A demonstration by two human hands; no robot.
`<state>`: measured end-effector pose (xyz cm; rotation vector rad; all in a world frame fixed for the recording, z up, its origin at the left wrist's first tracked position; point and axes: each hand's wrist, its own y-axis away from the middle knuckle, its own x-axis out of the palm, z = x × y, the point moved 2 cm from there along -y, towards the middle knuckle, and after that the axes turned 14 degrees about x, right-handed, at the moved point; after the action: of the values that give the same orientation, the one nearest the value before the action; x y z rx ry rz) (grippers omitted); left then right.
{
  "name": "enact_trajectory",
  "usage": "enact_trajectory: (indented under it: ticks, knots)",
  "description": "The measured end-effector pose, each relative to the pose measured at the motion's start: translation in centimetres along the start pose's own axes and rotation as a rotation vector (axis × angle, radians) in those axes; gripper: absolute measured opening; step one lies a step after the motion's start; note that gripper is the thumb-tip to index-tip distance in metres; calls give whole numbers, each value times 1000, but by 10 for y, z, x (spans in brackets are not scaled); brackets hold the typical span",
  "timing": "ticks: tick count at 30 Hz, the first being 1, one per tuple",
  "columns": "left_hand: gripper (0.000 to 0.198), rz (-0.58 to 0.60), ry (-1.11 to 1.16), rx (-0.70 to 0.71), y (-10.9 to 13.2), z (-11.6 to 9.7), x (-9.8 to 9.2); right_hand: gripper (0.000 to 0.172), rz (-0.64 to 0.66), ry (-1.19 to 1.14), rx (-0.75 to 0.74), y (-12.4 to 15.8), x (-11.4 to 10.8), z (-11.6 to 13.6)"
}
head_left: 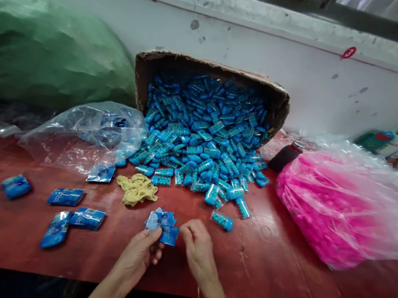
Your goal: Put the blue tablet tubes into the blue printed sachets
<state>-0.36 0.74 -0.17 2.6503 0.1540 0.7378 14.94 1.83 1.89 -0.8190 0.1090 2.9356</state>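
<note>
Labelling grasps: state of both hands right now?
Left hand: closed, holding blue printed slips.
Right hand: fingers curled, just beside the slips; whether it holds anything cannot be told.

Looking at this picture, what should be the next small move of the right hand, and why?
Probably the right hand should pinch one of the blue printed pieces and draw it off. The left hand holds them loosely spread, and the right hand is close beside them with nothing visible in its fingers.
</note>
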Motion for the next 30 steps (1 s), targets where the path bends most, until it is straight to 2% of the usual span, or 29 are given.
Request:
enact_trajectory:
  ticks: [1,3,5,8,12,17,19,23,30]
  knots:
    - [26,-24,11,-3,1,0,-2,17,-127,161,-55,-5,-13,-6]
    - [23,-62,46,-22,1,1,-5,22,-377,457,5,-14,-35,-23]
    - [21,-94,79,-50,2,4,-8,22,-426,655,75,-22,-46,-41]
    - [19,-147,106,-111,4,6,-8,19,-379,720,61,-22,-41,-55]
    - [16,-191,131,-160,7,5,-5,20,-279,499,6,-12,-20,-46]
    - [15,-213,155,-174,8,6,-4,22,-44,-95,142,1,-8,-23]
    - [16,-213,162,-170,7,7,-5,23,5,-227,141,9,-7,-12]
    - [18,-212,156,-168,9,7,-3,25,-41,-247,30,21,-7,3]
    - [21,-197,159,-129,11,5,-1,26,-67,-140,-66,26,-1,5]
